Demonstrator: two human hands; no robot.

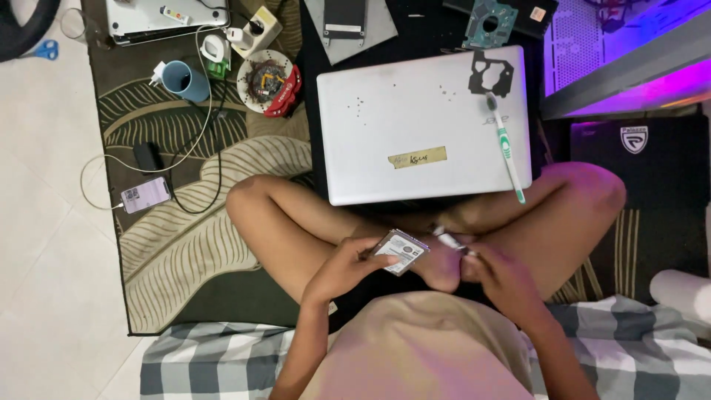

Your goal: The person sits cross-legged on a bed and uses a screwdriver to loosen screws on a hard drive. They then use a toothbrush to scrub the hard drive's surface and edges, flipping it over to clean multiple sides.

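Note:
My left hand [343,268] holds a small silver hard drive [401,251] with a white label, tilted, above my crossed legs. My right hand [498,275] grips a thin metal tool [449,240] whose tip points toward the drive's right edge. In front of my legs lies a shut silver laptop [415,126] with a strip of tan tape on its lid. A green and white toothbrush [506,148] and a black bracket [492,72] rest on the lid's right side.
A leaf-patterned rug [185,244] holds a phone [146,195] on a white cable, a blue mug [187,80], a plate of small parts [265,80] and a charger. A bare drive circuit board [490,22] lies beyond the laptop. A checked cloth [215,363] covers my seat.

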